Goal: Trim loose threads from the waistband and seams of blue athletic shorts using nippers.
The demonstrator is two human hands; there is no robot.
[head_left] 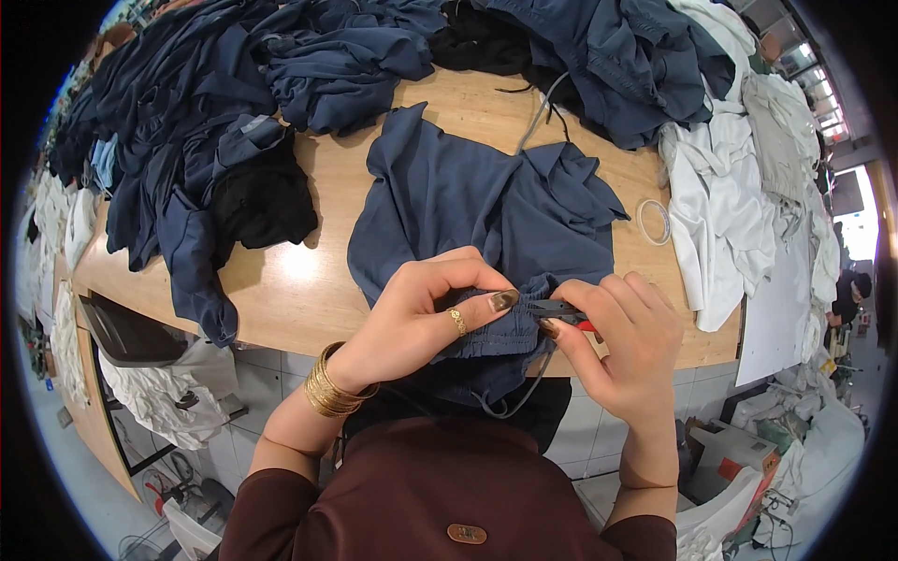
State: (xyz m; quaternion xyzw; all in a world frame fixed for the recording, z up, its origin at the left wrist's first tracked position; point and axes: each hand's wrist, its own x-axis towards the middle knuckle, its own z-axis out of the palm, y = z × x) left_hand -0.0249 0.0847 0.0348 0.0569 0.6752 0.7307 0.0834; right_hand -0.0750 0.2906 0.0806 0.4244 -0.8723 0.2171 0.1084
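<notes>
Navy shorts [449, 201] lie spread on the wooden table, their gathered elastic waistband [496, 344] toward me at the front edge. My left hand [435, 304] is closed on the waistband, pinching the cloth between thumb and fingers. In my right hand [622, 341] are small dark thread snips [554, 309] with a bit of red showing by the fingers. Their tip is at the waistband, close to my left thumb; whether the blades touch a thread is too small to tell. A grey drawstring [510, 409] hangs in a loop below the waistband.
Navy garments [178, 84] are heaped at the far left, with a black cloth [267, 201] beside them. Another navy pile [636, 65] lies far right, trailing cords. A tape roll [653, 222] and white garments [716, 215] are at the right. The table's front edge [299, 341] runs before me.
</notes>
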